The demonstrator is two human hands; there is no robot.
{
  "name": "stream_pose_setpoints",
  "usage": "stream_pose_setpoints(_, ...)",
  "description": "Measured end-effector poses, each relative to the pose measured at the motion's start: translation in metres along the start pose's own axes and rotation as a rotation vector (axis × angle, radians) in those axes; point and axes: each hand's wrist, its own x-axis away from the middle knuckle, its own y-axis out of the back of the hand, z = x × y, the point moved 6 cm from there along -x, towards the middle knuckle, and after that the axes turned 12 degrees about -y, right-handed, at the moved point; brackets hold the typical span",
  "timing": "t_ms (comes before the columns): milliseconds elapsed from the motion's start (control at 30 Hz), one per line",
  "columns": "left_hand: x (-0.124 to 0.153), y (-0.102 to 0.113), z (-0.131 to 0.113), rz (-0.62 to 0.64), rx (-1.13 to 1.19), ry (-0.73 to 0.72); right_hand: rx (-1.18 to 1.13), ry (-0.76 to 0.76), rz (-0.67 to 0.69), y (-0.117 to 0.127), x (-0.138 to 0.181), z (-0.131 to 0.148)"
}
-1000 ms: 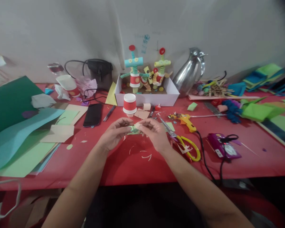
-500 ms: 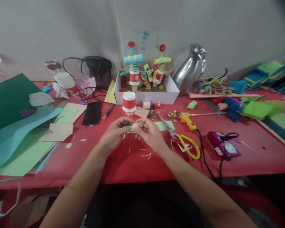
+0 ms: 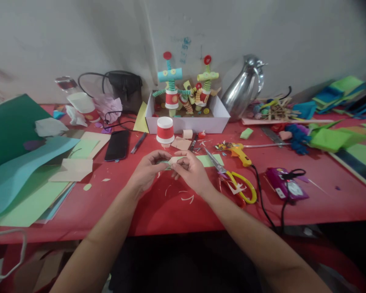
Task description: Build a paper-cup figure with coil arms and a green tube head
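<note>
Over the middle of the red table, my left hand [image 3: 149,170] and my right hand [image 3: 190,170] meet, both with bent fingers. Between them is a small piece of paper [image 3: 172,160], pale cream and light green, pinched from both sides. My fingers cover most of it, so its full shape is hidden. Just beyond my hands stands an upside-down red and white paper cup [image 3: 165,130]. A light green paper strip [image 3: 208,160] lies right of my right hand, partly under the open scissors [image 3: 232,175] with yellow handles.
A white box [image 3: 187,125] holds paper-cup robot figures [image 3: 172,97]. Right are a yellow glue gun [image 3: 239,154], a purple device [image 3: 286,185] with a black cord and a steel jug [image 3: 242,89]. Left lie a phone [image 3: 117,145], a pen [image 3: 138,143] and coloured paper sheets [image 3: 27,203].
My fingers shift very slightly around the paper piece, and a little more of its pale side shows. The whole view has moved a few pixels; nothing on the table differs.
</note>
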Motion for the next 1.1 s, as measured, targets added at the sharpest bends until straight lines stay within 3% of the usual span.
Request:
stream_pose_setpoints(400, 0.000, 0.002, -0.001, -0.066, -0.018, -0.033, -0.072, -0.101, 0.014, 0.000, -0.001, -0.005)
stream_pose_setpoints(533, 0.000, 0.005, -0.005, -0.089, 0.025, -0.062, -0.046, -0.091, -0.097, 0.007, 0.001, 0.002)
stream_pose_setpoints(600, 0.000, 0.006, -0.008, -0.098, 0.041, -0.067, -0.037, -0.049, -0.225, 0.025, 0.005, 0.019)
stream_pose_setpoints(700, -0.001, 0.006, -0.010, -0.111, 0.058, -0.069, 0.042, 0.106, -0.409, 0.073, 0.016, 0.056)
stream_pose_setpoints(800, -0.001, 0.007, -0.011, -0.125, 0.073, -0.078, 0.347, 0.175, -0.533, 0.130, 0.025, 0.082)
stream_pose_setpoints(967, -0.003, 0.008, -0.008, -0.110, 0.138, -0.064, 1.283, -0.202, -0.616, 0.193, 0.023, 0.060)
stream_pose_setpoints(1033, -0.004, 0.008, -0.006, -0.094, 0.190, -0.042, 1.431, -0.307, -0.592, 0.203, 0.021, 0.044)
stream_pose_setpoints(1100, -0.004, 0.009, -0.004, -0.086, 0.249, -0.019, 1.428, -0.351, -0.570, 0.207, 0.017, 0.032)
